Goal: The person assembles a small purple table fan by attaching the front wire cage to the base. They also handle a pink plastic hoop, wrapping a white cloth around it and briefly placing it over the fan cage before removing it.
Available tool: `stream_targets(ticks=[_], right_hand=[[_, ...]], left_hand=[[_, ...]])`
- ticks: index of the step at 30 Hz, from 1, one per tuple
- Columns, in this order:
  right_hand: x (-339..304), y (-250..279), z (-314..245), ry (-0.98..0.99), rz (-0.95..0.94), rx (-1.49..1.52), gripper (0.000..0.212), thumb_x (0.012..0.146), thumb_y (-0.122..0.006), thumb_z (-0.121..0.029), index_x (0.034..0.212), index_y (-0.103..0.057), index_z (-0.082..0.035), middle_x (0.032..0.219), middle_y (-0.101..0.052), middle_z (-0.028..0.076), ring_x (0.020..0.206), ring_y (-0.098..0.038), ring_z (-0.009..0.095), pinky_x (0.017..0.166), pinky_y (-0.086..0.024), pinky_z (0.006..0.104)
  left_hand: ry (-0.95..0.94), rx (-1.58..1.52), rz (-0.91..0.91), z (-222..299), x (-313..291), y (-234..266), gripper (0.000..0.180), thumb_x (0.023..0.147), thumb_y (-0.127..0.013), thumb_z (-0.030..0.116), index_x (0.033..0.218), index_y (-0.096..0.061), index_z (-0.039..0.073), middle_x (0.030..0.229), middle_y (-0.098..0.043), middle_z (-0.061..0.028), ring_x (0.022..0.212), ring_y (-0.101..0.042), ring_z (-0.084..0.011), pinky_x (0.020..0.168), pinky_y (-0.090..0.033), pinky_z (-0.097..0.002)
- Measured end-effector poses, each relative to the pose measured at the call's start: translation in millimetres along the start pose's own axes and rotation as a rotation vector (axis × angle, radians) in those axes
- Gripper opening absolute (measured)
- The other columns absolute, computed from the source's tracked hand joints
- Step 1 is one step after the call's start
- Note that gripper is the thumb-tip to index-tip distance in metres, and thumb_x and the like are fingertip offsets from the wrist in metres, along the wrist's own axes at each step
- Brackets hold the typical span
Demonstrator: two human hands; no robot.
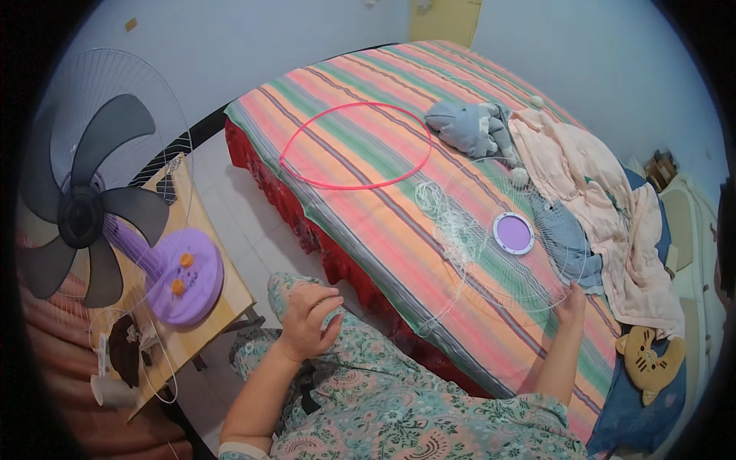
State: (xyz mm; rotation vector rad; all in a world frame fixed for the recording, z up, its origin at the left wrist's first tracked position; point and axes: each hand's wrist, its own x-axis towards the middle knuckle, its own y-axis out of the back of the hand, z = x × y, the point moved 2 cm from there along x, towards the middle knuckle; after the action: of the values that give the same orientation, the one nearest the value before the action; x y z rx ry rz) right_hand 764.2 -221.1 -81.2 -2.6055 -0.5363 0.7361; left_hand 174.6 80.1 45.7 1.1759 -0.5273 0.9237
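A pale blue bedroom holds a bed with a striped sheet of orange, green and pink [368, 222]. On the near right part of that sheet lies a round white wire fan guard with a purple disc at its centre [513, 233], flat on the bed. The right hand [571, 300] rests at the guard's near rim, fingers curled onto the wire; how firmly the grip closes there cannot be told. A tangle of white string [452, 222] lies over the guard's left part, just beside the disc. The left hand [310, 316] hovers over the knee in floral cloth, well apart from the guard, its fingers drawn together, perhaps pinching something too small to make out. Farther up the sheet lies a pink hoop [355, 146]. A grey plush toy [468, 126] and a pale pink blanket [606, 199] lie to the right. On a wooden desk [222, 287] at the left stands a purple fan with grey blades [100, 211].
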Motion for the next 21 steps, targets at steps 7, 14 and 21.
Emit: stream_targets(ticks=[7, 14, 21], right_hand=[[-144.8, -281.2, 31.3, 1.127, -0.089, -1.001, 0.043, 0.085, -0.054, -0.006, 0.127, -0.048, -0.001, 0.123, -0.054, 0.013, 0.115, -0.05, 0.026, 0.101, -0.035, 0.0362], [-44.6, -472.9, 200.2, 1.423, -0.712, -1.439, 0.036, 0.082, -0.059, -0.017, 0.116, -0.056, -0.006, 0.115, -0.059, 0.017, 0.109, -0.053, 0.034, 0.101, -0.035, 0.044], [-40.4, -515.6, 217.8, 1.308, -0.855, -1.764, 0.013, 0.083, -0.058, -0.018, 0.092, -0.061, -0.008, 0.084, -0.064, 0.017, 0.083, -0.061, 0.036, 0.091, -0.044, 0.0439]], left_hand=[[0.157, 0.062, 0.004, -7.9, -17.3, 4.1, 0.031, 0.071, -0.063, 0.0, 0.101, -0.059, 0.007, 0.103, -0.057, -0.01, 0.091, -0.056, -0.029, 0.081, -0.045, -0.0393], [0.292, 0.153, 0.072, -3.8, -38.3, 41.8, 0.026, 0.072, -0.062, -0.002, 0.098, -0.06, 0.004, 0.092, -0.062, -0.0118, 0.078, -0.062, -0.0295, 0.067, -0.051, -0.035], [0.646, 0.022, 0.213, 5.4, -75.1, 70.4, 0.015, 0.083, -0.055, -0.003, 0.096, -0.06, 0.001, 0.089, -0.063, -0.0114, 0.075, -0.064, -0.0212, 0.062, -0.051, -0.0298]])
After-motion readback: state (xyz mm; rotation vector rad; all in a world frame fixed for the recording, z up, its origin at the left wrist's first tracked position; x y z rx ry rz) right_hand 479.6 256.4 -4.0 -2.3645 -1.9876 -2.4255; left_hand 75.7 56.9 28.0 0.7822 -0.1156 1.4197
